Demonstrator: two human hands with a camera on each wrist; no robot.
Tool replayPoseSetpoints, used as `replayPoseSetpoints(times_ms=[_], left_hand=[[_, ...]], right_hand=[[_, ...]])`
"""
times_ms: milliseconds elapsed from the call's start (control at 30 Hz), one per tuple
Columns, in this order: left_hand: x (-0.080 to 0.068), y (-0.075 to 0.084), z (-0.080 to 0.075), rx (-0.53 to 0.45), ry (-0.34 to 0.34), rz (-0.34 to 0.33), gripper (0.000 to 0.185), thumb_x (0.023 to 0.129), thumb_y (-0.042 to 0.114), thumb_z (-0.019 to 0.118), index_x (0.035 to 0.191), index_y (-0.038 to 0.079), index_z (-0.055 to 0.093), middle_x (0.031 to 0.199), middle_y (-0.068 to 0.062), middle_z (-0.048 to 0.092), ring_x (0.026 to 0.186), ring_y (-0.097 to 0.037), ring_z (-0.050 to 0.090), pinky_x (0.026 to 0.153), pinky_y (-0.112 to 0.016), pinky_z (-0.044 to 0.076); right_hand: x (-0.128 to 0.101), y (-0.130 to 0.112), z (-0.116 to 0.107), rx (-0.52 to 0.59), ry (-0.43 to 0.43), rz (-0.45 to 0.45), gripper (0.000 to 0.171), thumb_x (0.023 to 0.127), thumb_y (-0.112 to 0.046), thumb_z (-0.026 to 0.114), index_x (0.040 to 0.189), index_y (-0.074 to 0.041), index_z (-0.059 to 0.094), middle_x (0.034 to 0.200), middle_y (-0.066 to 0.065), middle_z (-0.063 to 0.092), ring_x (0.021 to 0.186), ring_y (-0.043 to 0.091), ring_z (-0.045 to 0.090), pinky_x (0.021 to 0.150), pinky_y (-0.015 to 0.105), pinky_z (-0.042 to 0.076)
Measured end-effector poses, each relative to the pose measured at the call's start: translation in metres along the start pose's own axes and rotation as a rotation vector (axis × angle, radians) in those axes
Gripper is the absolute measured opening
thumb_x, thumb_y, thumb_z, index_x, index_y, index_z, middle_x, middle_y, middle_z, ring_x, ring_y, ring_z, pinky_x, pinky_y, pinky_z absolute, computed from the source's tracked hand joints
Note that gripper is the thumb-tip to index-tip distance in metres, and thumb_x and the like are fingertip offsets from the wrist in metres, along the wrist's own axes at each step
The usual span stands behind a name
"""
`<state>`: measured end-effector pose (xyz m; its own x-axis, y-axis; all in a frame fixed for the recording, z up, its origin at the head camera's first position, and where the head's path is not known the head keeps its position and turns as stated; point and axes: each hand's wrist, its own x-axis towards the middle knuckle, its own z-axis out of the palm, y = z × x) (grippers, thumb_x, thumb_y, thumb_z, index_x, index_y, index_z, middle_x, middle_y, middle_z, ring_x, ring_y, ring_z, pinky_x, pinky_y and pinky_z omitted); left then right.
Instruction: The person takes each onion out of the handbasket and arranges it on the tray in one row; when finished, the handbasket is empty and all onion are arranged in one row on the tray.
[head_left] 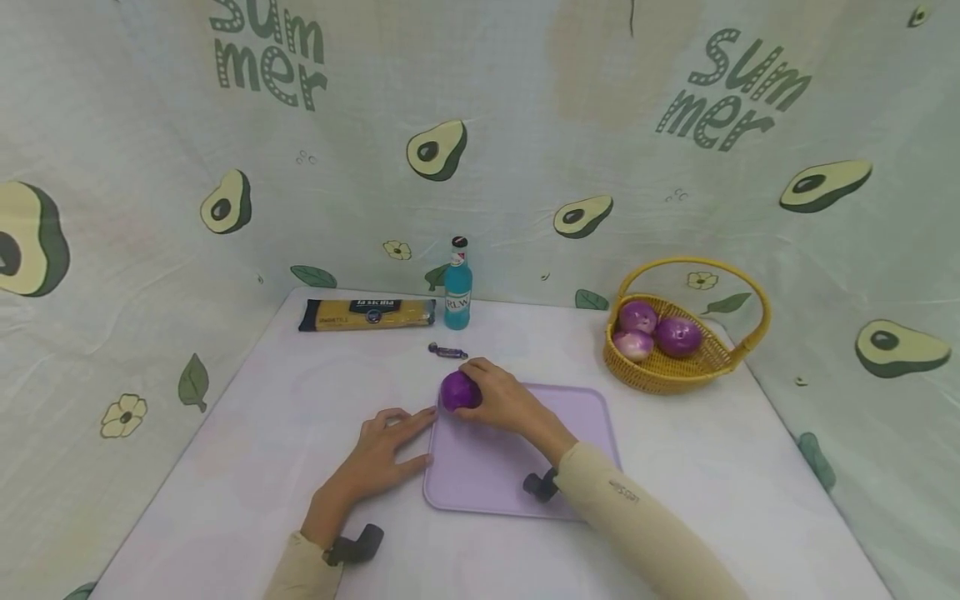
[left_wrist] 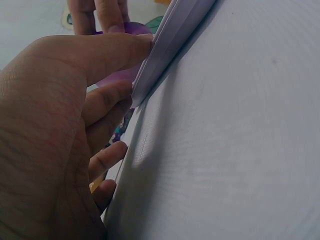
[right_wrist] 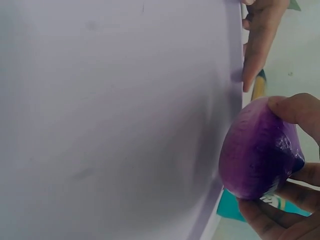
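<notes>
Partly hidden, the onion (head_left: pixel 459 391) sits in the right hand (head_left: pixel 504 397) grip (left hand (head_left: pixel 378 454) flat).

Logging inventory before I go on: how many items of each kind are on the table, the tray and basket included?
Round purple onions: 4, one gripped by the right hand at, three in the basket
Woven yellow handled basket: 1
Flat lilac plastic tray: 1
Blue glass bottle: 1
Yellow spaghetti packet: 1
Small purple wrapped candy: 1
Total: 9

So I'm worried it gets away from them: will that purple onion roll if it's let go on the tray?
Probably: the purple onion looks round and glossy, so slippery. The tray is flat, low-rimmed. The right hand grips it.
</notes>
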<state>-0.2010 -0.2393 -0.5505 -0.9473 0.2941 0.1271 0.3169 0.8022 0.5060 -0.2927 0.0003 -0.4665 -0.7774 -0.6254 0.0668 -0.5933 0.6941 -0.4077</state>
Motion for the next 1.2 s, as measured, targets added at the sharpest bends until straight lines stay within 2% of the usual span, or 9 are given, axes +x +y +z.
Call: replayPoseSetpoints(times_ms=[300, 700, 1200], left_hand=[[0.002, 0.001, 0.0, -0.001, 0.0, 0.015, 0.068, 0.092, 0.06, 0.062, 0.153, 0.038, 0.041, 0.15, 0.017, 0.047, 0.134, -0.026, 0.035, 0.102, -0.053, 0.028], [0.0, 0.004, -0.003, -0.004, -0.014, -0.005, 0.069, 0.091, 0.06, 0.062, 0.153, 0.038, 0.041, 0.15, 0.016, 0.047, 0.135, -0.026, 0.035, 0.103, -0.054, 0.028], [0.0, 0.002, -0.001, -0.003, -0.02, -0.008, 0.069, 0.092, 0.06, 0.061, 0.154, 0.04, 0.037, 0.151, 0.019, 0.045, 0.137, -0.024, 0.033, 0.104, -0.053, 0.026]], right_hand=[[0.002, 0.001, 0.003, 0.007, 0.002, 0.002, 0.072, 0.084, -0.035, 0.082, 0.143, -0.006, 0.052, 0.143, 0.012, 0.051, 0.128, 0.031, 0.053, 0.102, 0.044, 0.045], [0.009, 0.001, 0.008, 0.0, -0.015, 0.034, 0.074, 0.084, -0.036, 0.081, 0.145, -0.007, 0.051, 0.145, 0.012, 0.05, 0.129, 0.03, 0.052, 0.103, 0.043, 0.045], [0.013, -0.002, 0.01, -0.005, -0.048, 0.069, 0.08, 0.088, -0.04, 0.077, 0.151, -0.006, 0.043, 0.154, 0.015, 0.04, 0.137, 0.033, 0.044, 0.106, 0.046, 0.041]])
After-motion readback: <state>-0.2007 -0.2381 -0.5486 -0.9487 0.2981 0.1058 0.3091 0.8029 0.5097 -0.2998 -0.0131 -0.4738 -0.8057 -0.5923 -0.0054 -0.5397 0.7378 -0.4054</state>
